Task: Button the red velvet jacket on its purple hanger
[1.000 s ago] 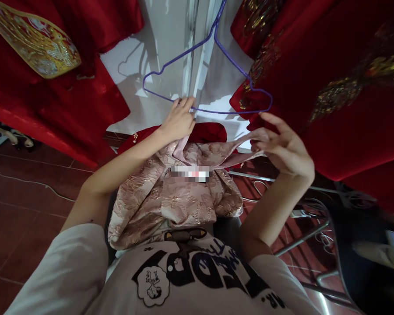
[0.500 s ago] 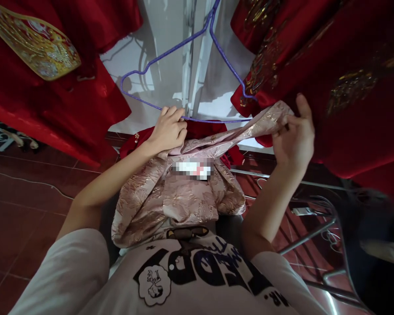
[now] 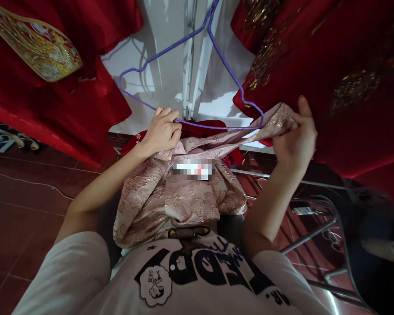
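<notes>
A pink brocade garment [image 3: 192, 201] with gold leaf patterns lies bunched against my body. On its front sits a white label [image 3: 193, 169], its print blurred out. My left hand [image 3: 164, 129] has its fingers curled round the bottom bar of a purple wire hanger [image 3: 225, 57]; whether it also pinches cloth I cannot tell. The hanger's hook runs out of the top of the view. Out to the right, my right hand [image 3: 295, 131] pinches the garment's upper edge and pulls it taut. The hanger's right corner lies at the stretched, gaping edge.
Red embroidered garments hang on the left [image 3: 55, 48] and on the right [image 3: 351, 74]. Between them is a pale wall [image 3: 170, 57]. More red cloth [image 3: 206, 130] lies behind the pink garment. A metal-framed chair [image 3: 339, 236] stands at right, and a cable [image 3: 52, 187] crosses the tiled floor.
The hanger's right end has come down and now shows in front of the garment's stretched edge. My left hand has shifted slightly left. My right hand has barely moved, still pinching the cloth.
</notes>
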`<state>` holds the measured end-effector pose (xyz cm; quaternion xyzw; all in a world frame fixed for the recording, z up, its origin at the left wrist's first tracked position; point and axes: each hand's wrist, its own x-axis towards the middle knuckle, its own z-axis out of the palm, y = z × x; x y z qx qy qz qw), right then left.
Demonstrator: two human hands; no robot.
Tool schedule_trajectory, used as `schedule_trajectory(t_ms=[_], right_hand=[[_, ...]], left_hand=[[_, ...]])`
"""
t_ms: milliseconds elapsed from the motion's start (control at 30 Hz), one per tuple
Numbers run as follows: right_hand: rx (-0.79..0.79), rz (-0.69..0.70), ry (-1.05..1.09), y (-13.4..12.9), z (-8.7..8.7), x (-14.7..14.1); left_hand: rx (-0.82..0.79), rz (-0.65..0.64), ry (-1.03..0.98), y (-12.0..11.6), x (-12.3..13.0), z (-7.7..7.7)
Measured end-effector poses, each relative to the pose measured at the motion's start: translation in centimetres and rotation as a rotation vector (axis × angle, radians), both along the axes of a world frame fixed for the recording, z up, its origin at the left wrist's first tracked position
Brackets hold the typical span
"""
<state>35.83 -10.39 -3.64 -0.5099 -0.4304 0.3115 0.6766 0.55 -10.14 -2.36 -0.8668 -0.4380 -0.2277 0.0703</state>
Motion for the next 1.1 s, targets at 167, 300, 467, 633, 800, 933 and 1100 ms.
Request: schedule_trajectory(t_ms=[167,300,467,633,800,933,1100], right_hand=[[0.048,-0.005,0.083,0.0,0.2,-0.2],[0.046,0.027,0.092,-0.3,0.4,0.1],[-0.009,0.214,-0.012,-2.1,1.7,-0.4],[0.023,0.387,-0.135,-3.4,3.7,-2.8],[0.152,0.365,-0.098,-3.8,4.6,-5.7],[0.181,0.216,-0.333,-5.8,4.9,-6.8],[0.300,0.188,-0.415,-6.5,5.5,-6.0]], left_hand=[[0.034,-0.010,-0.001,0.2,0.4,-0.4],[0.027,0.007,0.010,0.5,0.5,-0.7],[-0.016,0.019,0.015,0.4,0.6,-0.6],[-0.021,-0.043,0.040,-0.4,2.2,-0.5],[-0.024,-0.088,0.022,0.2,3.8,-1.2],[-0.061,-0.085,-0.010,1.3,4.3,-1.6],[-0.141,-0.129,-0.060,2.3,5.1,-1.5]])
